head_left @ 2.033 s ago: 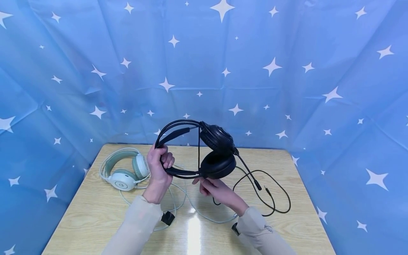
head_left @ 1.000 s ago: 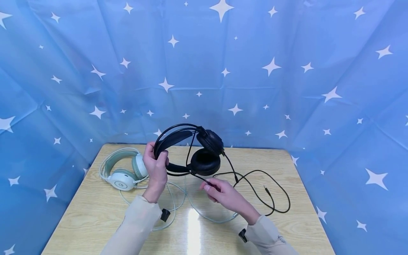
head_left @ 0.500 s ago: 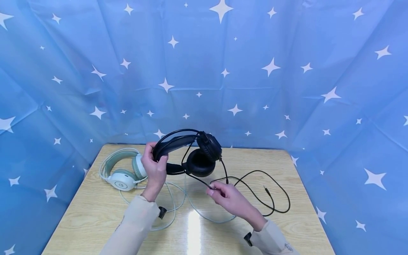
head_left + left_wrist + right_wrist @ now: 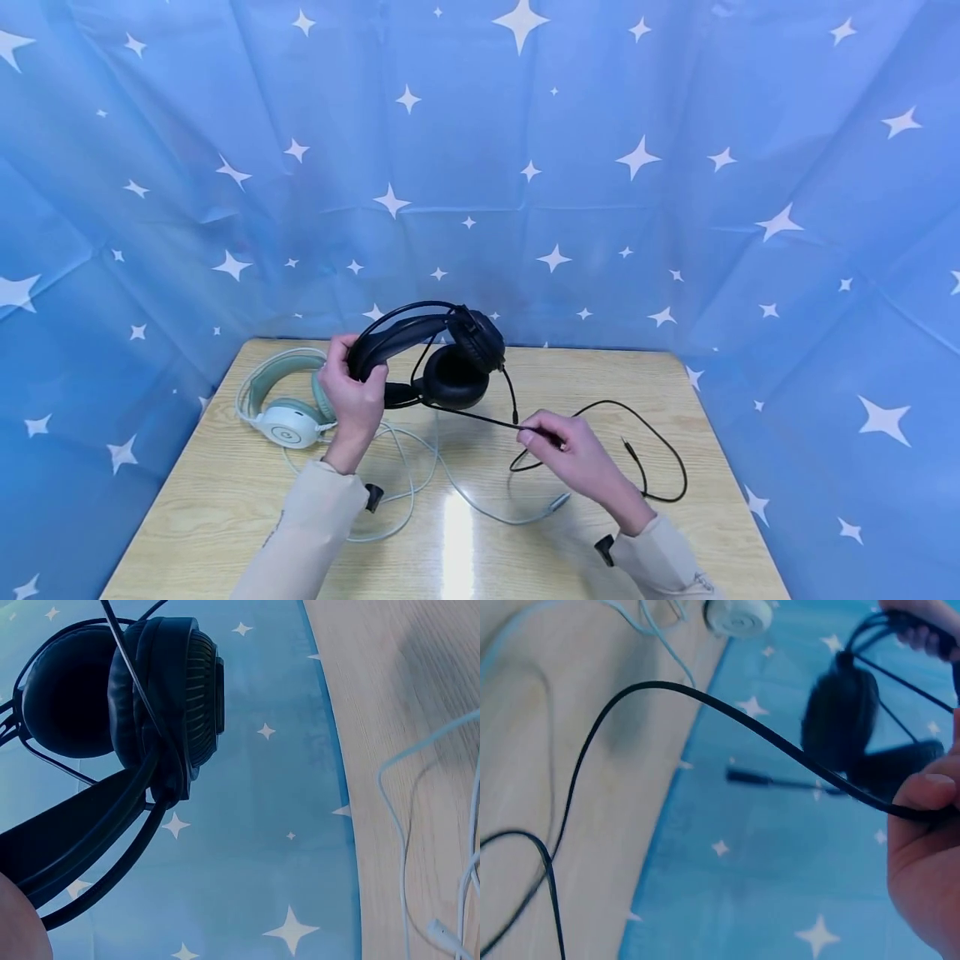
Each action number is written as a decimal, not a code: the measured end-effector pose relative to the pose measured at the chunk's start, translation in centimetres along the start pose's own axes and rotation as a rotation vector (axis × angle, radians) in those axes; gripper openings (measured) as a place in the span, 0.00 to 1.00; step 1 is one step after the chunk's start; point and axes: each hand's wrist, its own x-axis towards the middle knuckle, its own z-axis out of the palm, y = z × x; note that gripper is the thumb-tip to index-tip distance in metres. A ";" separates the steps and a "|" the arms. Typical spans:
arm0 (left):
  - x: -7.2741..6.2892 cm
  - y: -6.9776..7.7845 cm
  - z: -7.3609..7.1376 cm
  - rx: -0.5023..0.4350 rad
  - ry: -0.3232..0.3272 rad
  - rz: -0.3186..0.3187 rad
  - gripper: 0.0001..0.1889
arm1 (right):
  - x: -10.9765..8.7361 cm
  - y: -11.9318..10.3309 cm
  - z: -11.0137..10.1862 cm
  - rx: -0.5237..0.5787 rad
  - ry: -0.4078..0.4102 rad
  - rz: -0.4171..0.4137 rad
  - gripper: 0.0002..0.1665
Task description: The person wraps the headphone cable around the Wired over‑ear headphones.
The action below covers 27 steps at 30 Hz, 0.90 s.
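Note:
My left hand [image 4: 354,407] grips the headband of a black headset [image 4: 454,377], raised above the table with its two ear cups toward the right. A thin microphone boom [image 4: 510,392] hangs down from the upper cup. In my right hand [image 4: 573,454] the black cable [image 4: 765,735] is pinched between thumb and fingers, stretched from the lower ear cup. The rest of this cable loops on the table to a jack plug at the right. The left wrist view shows the ear cups [image 4: 166,690] close up, with only a bit of the left hand at the lower left corner.
A white and mint-green headset [image 4: 288,423] lies at the table's left, partly behind my left hand. Its pale cable [image 4: 487,512] curls across the middle to a plug [image 4: 558,502]. The wooden table [image 4: 675,550] ends at a starry blue curtain [image 4: 480,150] behind.
My right hand has gone from beside the lower ear cup out along the cable, to the right and slightly downward. The left hand has shifted the black headset slightly left and lower.

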 end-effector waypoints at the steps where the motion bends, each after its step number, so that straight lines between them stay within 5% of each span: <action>1: 0.0 0.0 0.0 0.021 -0.004 0.010 0.16 | 0.0 0.0 -0.3 0.001 0.018 0.011 0.10; 6: 0.0 0.0 -0.1 0.114 -0.014 0.030 0.17 | -0.2 -0.2 -1.6 -0.007 0.027 0.098 0.08; 16: -0.1 -0.3 -0.1 0.236 -0.062 0.100 0.17 | -0.3 -0.6 -3.1 -0.160 -0.044 0.127 0.06; 27: -1.1 -0.9 0.3 0.301 -0.213 0.155 0.13 | 1.8 -1.0 -2.8 -0.311 0.128 0.131 0.03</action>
